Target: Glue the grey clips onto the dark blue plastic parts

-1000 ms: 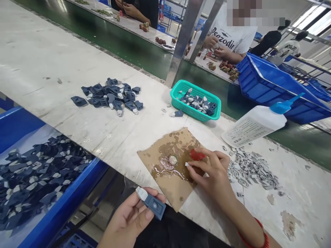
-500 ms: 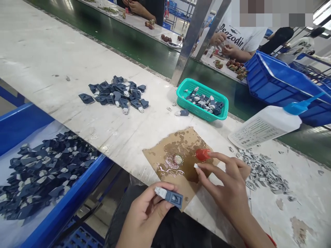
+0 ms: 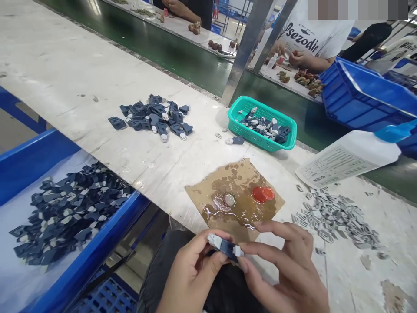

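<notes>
— Head view, near edge first?
— Left hand [image 3: 192, 278] pinching a small dark blue part [image 3: 225, 246] with a pale end, thumb above and fingers below, held just off the table's [image 3: 97, 74] near edge. Right hand [image 3: 286, 269] closing in from the other side, forefinger and thumb pressed onto a small white piece [image 3: 238, 251] at the part's right end; touching, though hard to tell whether seated or merely laid against it.
— And directly beyond the hands?
— Brown card [image 3: 234, 195], wet and glossy, with a red cap [image 3: 263, 194] and a round metal lid [image 3: 230, 200] sitting in the puddle, apart from each other. Heap of small grey-white pieces [image 3: 335, 215] right of the card. White glue bottle [image 3: 352, 154] with a blue nozzle lying tilted above that heap.
— Further back?
— Teal basket [image 3: 289, 139] holding more blue parts, one loose part just beside it. Loose pile of blue parts [image 3: 156, 117] mid-table. Blue crate [image 3: 42, 152] at lower left, filled with the same. Another person's hands [image 3: 296, 56] busy across the green belt [image 3: 163, 52].
</notes>
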Available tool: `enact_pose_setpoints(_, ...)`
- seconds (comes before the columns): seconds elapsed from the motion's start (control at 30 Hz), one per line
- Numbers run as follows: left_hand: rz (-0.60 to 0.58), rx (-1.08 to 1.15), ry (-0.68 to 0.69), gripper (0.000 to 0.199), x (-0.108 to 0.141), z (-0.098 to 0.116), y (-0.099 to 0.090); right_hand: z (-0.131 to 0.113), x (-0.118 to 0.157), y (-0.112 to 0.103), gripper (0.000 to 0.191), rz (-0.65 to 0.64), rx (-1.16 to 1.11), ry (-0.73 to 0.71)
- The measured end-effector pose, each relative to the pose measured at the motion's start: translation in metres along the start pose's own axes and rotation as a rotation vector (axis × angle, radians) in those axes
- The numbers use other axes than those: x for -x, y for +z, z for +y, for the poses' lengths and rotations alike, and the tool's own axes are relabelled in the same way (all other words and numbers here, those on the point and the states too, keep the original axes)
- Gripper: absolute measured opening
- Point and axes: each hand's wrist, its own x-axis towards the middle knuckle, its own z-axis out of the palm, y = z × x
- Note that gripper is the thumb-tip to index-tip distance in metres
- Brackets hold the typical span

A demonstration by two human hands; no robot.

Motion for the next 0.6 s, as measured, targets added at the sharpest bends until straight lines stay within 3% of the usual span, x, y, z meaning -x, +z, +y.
enact_pose_setpoints(0.27, 0.005, -0.005, -0.014, 0.012, 0.003, -0.004, -0.001, 0.000, 0.001, -0.001, 0.012, -0.044, 0.057, -0.011)
enact_pose_setpoints(0.47, 0.029, -0.189, 0.120, 0.014, 0.005, -0.008, -0.004, 0.000, 0.001, -0.011, 0.017, -0.154, 0.031, -0.077)
enact_pose_setpoints(0.6, 0.048, -0.261, 0.199, 0.017, 0.007, -0.005, -0.002, -0.001, 0.003, -0.015, 0.019, -0.158, 0.052, -0.123)
